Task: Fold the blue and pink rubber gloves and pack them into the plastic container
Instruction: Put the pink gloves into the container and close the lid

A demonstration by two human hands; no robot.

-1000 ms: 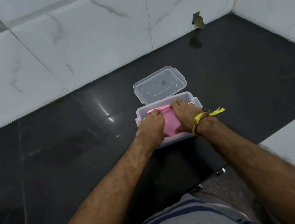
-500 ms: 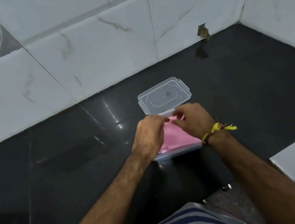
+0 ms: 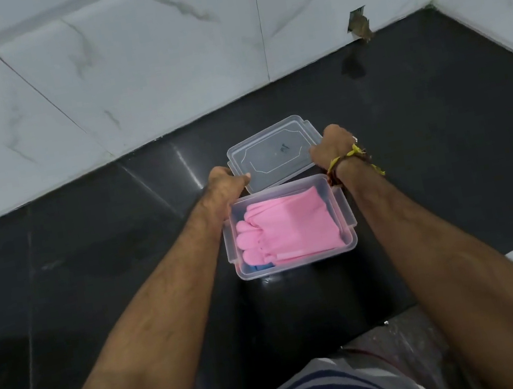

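1. Change since the earlier frames: both hands have left the pink glove and gone to the lid behind the box.
2. Left hand (image 3: 225, 182) is closed on the left end of the clear rectangular plastic lid (image 3: 275, 153); right hand (image 3: 332, 144) is closed on its right end. Whether the lid is lifted off the worktop or only gripped cannot be told.
3. The folded pink rubber glove (image 3: 288, 228) lies inside the clear rectangular plastic container (image 3: 349, 222), fingers toward its left wall. The container sits on the glossy black stone worktop (image 3: 88, 258), near its front edge, with the lid just behind it.
4. Step in hand, judged: packing looks done; closing begins. The next move calls for bringing the lid forward, squaring it over the rim, and pressing down the side clips.
5. Hard to make out: only a sliver of the blue rubber glove (image 3: 261, 266) shows at the container's front-left corner, under the pink one; its fold is hidden. Fingertips are hidden behind the knuckles.
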